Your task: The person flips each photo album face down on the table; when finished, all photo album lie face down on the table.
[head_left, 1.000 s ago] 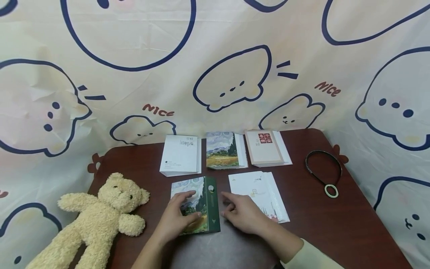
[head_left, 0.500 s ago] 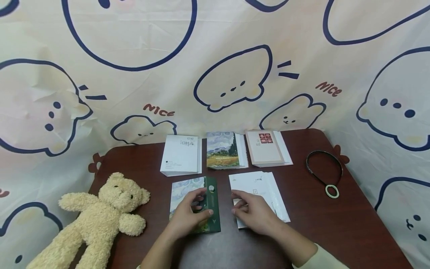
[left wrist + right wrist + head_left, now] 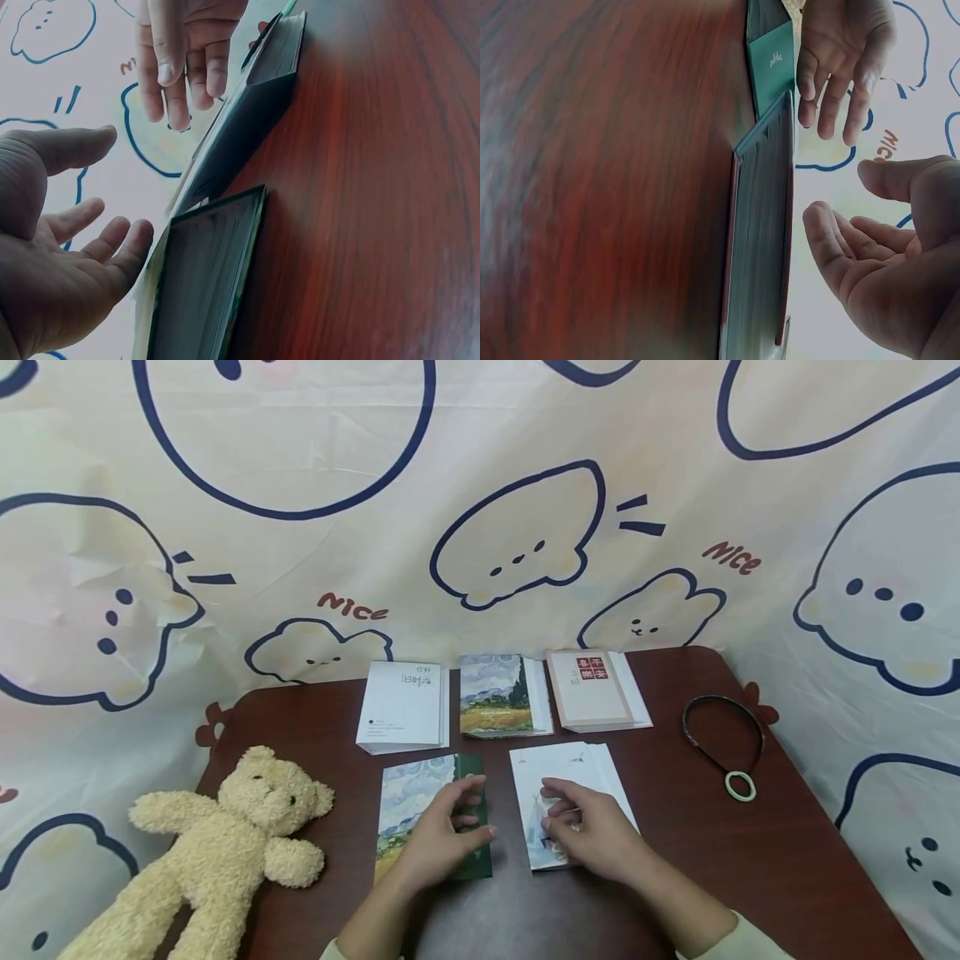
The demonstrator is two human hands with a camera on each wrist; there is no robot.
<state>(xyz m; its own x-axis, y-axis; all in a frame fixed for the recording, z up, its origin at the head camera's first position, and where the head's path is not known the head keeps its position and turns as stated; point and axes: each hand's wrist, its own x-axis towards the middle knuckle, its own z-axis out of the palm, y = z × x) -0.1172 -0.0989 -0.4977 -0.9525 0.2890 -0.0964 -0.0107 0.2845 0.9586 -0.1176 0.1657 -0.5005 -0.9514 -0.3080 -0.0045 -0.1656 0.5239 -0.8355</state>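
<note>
My left hand (image 3: 442,835) is held over the landscape-painted book with a green spine (image 3: 414,789), fingers loosely bent and nothing in them. In the left wrist view, a gap shows between that hand (image 3: 67,255) and the book (image 3: 206,285). My right hand (image 3: 600,835) hovers above the white illustrated book (image 3: 543,767), covering part of its picture. Thumb and fingers are apart in the right wrist view, where this hand (image 3: 896,262) stays off the book (image 3: 761,240). Both books lie closed on the table, side by side.
Behind them lie a white book (image 3: 401,706), another landscape-covered book (image 3: 491,693) and a beige book with red squares (image 3: 592,689). A teddy bear (image 3: 217,852) lies at the left. A dark cord with a pale ring (image 3: 740,786) is at the right of the brown table (image 3: 720,868).
Both hands have shifted to the right, the left from the painted cover toward its green spine, the right from beside the white book to over it. The books have stayed in place.
</note>
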